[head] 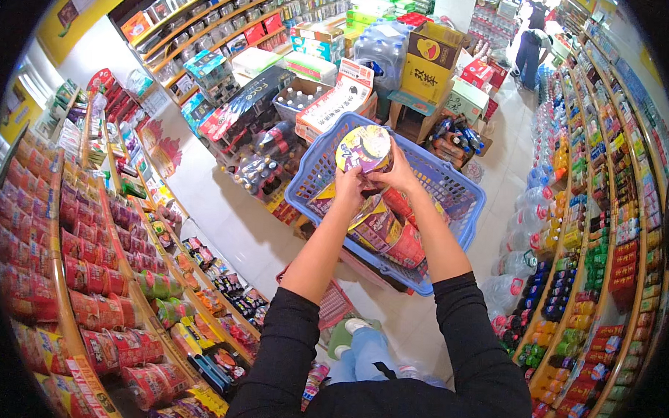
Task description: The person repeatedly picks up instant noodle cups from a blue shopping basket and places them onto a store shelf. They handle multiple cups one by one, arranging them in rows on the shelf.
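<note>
Between both hands I hold a purple instant noodle cup (364,147) with a printed lid, above the blue plastic basket (463,186). My left hand (348,186) grips its near left side, and my right hand (401,175) wraps around the right side. Below them, inside the basket, lie purple-and-yellow noodle packages (375,228) and red noodle cups (406,246). My forearms partly hide the basket's contents. What supports the basket is mostly covered.
Shelves of red noodle cups (102,306) line the left, and bottled drinks (536,282) fill the right-hand shelves. Stacked cartons (425,63) and drink packs stand beyond the basket. A red basket (335,303) is near my feet. Another person (530,55) bends over in the far aisle.
</note>
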